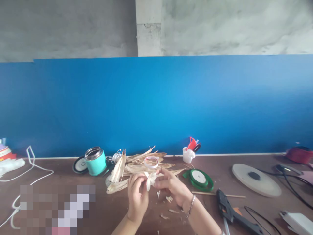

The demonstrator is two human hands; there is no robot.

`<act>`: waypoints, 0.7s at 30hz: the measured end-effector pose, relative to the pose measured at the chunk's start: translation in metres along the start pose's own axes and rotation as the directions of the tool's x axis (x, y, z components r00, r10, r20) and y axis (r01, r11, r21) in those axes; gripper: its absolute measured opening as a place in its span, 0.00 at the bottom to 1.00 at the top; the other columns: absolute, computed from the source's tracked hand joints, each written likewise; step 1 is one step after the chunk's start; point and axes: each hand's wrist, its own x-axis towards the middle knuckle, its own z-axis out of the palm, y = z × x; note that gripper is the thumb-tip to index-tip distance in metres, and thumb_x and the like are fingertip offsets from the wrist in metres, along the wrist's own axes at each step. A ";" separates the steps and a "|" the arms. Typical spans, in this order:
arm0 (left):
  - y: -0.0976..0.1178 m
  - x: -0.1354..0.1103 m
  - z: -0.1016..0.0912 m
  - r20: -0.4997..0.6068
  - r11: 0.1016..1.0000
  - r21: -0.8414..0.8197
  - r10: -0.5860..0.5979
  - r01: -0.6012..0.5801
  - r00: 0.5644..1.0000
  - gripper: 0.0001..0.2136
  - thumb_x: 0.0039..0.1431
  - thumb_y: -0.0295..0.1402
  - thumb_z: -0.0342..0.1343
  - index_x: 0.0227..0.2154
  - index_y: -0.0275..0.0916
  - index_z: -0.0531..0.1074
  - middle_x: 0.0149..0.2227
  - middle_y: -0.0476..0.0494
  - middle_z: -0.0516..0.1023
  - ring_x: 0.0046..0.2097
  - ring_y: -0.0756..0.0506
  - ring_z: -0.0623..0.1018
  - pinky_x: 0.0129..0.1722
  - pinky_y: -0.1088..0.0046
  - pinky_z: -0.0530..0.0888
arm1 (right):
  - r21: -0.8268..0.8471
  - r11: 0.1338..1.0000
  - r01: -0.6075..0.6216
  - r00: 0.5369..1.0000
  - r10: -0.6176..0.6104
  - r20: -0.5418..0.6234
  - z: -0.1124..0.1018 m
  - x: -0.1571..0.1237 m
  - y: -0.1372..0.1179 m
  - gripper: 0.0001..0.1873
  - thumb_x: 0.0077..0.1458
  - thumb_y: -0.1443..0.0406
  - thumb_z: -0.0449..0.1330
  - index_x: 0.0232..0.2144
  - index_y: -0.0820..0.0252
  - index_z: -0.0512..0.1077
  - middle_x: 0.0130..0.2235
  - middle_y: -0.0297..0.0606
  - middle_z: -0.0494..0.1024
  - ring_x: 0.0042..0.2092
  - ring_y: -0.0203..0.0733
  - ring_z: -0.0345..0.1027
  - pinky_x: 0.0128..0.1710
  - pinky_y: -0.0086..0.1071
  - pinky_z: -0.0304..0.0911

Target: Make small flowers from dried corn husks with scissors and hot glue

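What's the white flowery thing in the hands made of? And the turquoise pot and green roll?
White flowery thing: maybe dried husk, matte; its thin petals resemble the pale husks behind.
Turquoise pot: its silvery rim shines like metal; the smooth coloured body could be painted metal or plastic.
Green roll: probably fabric ribbon, perhaps satin, wound flat with a soft sheen and a loose end.

Left grip (137,197): pinched, curled, held nearly upright
Right grip (173,188): pinched, turned leftward, bent at the fingers
Forearms (202,213): apart, slanting inward from below
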 end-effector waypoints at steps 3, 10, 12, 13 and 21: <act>-0.001 0.001 0.000 0.020 0.999 -0.038 -0.018 0.019 1.000 0.06 0.58 0.25 0.47 0.30 0.40 0.67 0.33 0.44 0.72 0.38 0.44 0.71 0.38 0.68 0.69 | 0.017 0.999 -0.038 0.999 0.037 0.026 0.000 0.000 -0.001 0.19 0.35 0.68 0.65 0.30 0.57 0.60 0.22 0.25 0.68 0.22 0.31 0.59 0.23 0.26 0.50; 0.002 0.003 0.000 0.068 0.999 -0.052 0.010 -0.006 0.998 0.07 0.57 0.24 0.47 0.31 0.41 0.68 0.33 0.46 0.73 0.38 0.44 0.72 0.38 0.68 0.68 | 0.010 0.988 0.156 0.986 -0.156 -0.054 -0.007 -0.006 -0.012 0.15 0.42 0.66 0.64 0.33 0.58 0.64 0.30 0.30 0.71 0.31 0.34 0.63 0.30 0.27 0.55; 0.004 0.003 0.000 0.095 0.998 -0.055 -0.001 0.006 0.995 0.07 0.57 0.24 0.47 0.31 0.41 0.68 0.33 0.45 0.73 0.37 0.44 0.72 0.38 0.68 0.68 | 0.021 0.988 0.150 0.988 -0.149 -0.041 -0.006 -0.006 -0.012 0.17 0.40 0.67 0.65 0.33 0.58 0.63 0.28 0.30 0.71 0.30 0.34 0.64 0.29 0.27 0.56; 0.005 0.002 0.000 0.106 0.998 -0.061 -0.011 0.018 0.994 0.07 0.57 0.24 0.47 0.30 0.41 0.68 0.33 0.45 0.73 0.37 0.44 0.72 0.38 0.68 0.68 | 0.034 0.988 0.149 0.989 -0.148 -0.030 -0.005 -0.005 -0.011 0.18 0.39 0.68 0.65 0.33 0.58 0.62 0.27 0.29 0.71 0.29 0.34 0.64 0.29 0.27 0.56; 0.012 0.004 -0.001 0.115 0.969 -0.218 -0.097 0.120 0.989 0.05 0.58 0.28 0.49 0.28 0.40 0.68 0.32 0.45 0.72 0.37 0.44 0.72 0.38 0.69 0.69 | 0.159 0.987 0.025 0.999 -0.017 -0.051 -0.008 0.002 -0.003 0.20 0.33 0.72 0.65 0.31 0.58 0.64 0.23 0.25 0.68 0.23 0.29 0.60 0.24 0.24 0.51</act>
